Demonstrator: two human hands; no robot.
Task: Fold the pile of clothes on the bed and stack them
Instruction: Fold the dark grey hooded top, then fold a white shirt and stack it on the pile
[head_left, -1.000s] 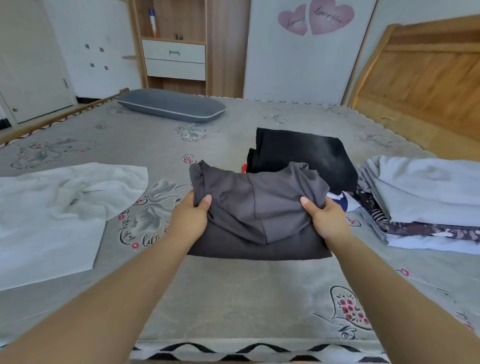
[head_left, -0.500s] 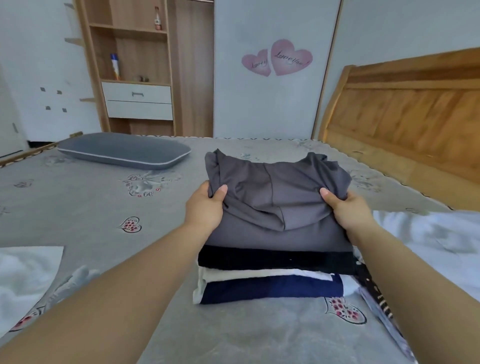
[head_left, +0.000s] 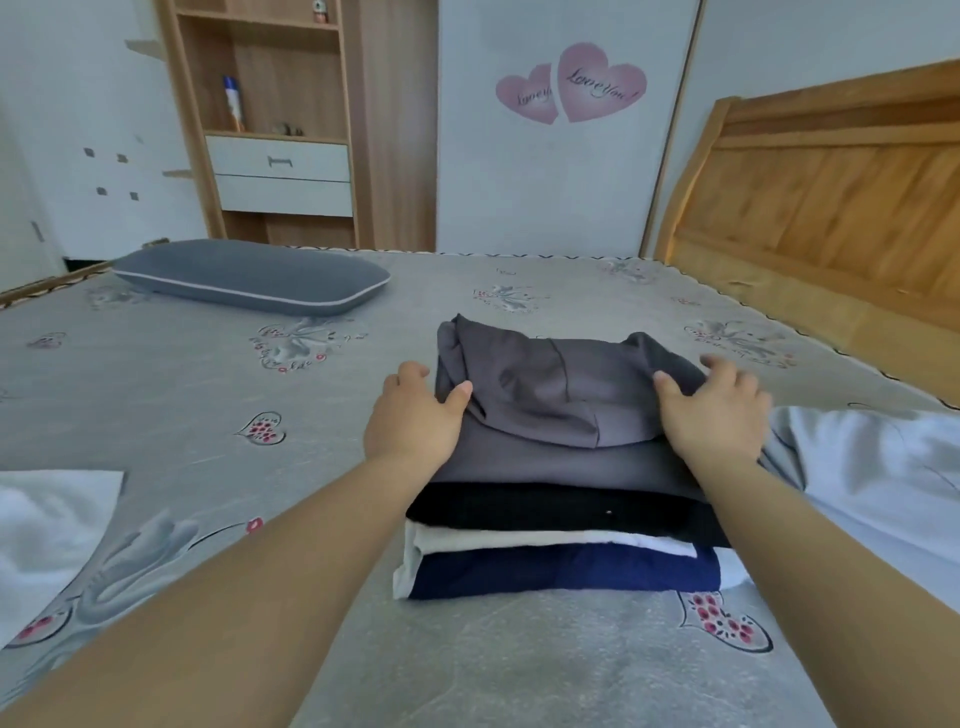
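Observation:
A folded grey hooded garment (head_left: 550, 395) lies on top of a stack on the bed (head_left: 182, 395). Under it are a black garment (head_left: 545, 512), a white layer (head_left: 519, 540) and a navy one (head_left: 566, 574). My left hand (head_left: 413, 421) rests at the grey garment's left edge, thumb on the cloth, fingers relaxed. My right hand (head_left: 714, 410) lies on its right edge with fingers spread and lifting off. Neither hand grips the cloth.
A pale grey-white heap of clothes (head_left: 872, 483) lies just right of the stack. A white garment (head_left: 47, 530) is spread at the left. A grey pillow (head_left: 249, 278) sits far left. The wooden headboard (head_left: 831, 202) borders the right side.
The grey garment went from held in the air to set down on the stack. Both hands loosened their grip and now lie flat at its edges.

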